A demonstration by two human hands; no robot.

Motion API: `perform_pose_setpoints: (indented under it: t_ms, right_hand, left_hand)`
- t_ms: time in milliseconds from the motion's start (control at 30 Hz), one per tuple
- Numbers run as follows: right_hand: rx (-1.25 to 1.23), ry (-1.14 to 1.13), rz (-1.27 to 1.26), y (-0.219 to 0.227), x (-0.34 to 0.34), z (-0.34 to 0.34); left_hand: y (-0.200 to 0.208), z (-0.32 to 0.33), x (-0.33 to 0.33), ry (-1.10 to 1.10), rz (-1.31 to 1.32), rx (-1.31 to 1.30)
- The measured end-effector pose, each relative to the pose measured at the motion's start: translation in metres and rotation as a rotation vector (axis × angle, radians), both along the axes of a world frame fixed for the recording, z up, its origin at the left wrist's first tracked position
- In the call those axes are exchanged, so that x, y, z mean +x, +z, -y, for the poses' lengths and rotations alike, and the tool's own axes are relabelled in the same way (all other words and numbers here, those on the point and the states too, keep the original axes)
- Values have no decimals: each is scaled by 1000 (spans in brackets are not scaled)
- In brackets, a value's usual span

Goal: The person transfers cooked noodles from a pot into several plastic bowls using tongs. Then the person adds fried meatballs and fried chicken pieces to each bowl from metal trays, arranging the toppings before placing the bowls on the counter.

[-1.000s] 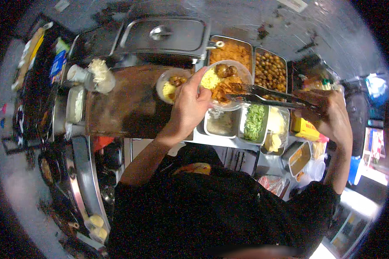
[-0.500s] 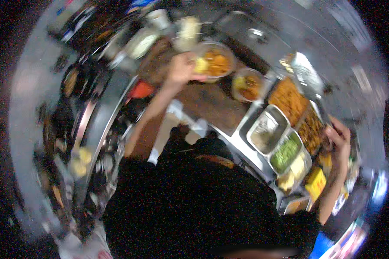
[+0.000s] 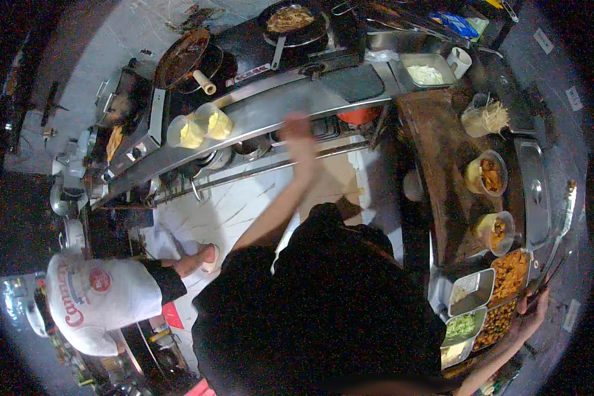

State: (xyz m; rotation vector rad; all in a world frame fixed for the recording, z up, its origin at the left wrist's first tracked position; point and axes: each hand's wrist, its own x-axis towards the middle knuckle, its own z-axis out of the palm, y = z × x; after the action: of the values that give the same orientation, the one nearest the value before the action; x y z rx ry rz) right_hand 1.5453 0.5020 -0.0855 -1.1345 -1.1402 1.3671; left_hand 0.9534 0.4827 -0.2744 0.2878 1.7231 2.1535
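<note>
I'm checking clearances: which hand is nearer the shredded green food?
Right. The right hand, holding tongs, is close to the green food, just across the brown food; the left hand, blurred, is far off near the steel shelf.

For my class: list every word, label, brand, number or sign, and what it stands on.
Wording described, not copied:
Co-worker's white, black-sleeved cloth shirt: red lettering, round red emblem.
White rectangular labels on the grey surface: too small to read.
Blue and white flat packet: too blurred.
Silver strip with red marks: too blurred.
</note>
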Motion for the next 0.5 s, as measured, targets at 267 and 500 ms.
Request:
perform_pose_setpoints:
  t_ms: [267,500]
  right_hand:
    - [-121,-750,-19,-10,-78,45]
    - [83,-843,-65,5,-21,102]
  left_hand:
    - [-10,122,-308,244,148,-219]
    - [-19,126,-244,-213,-9,-567]
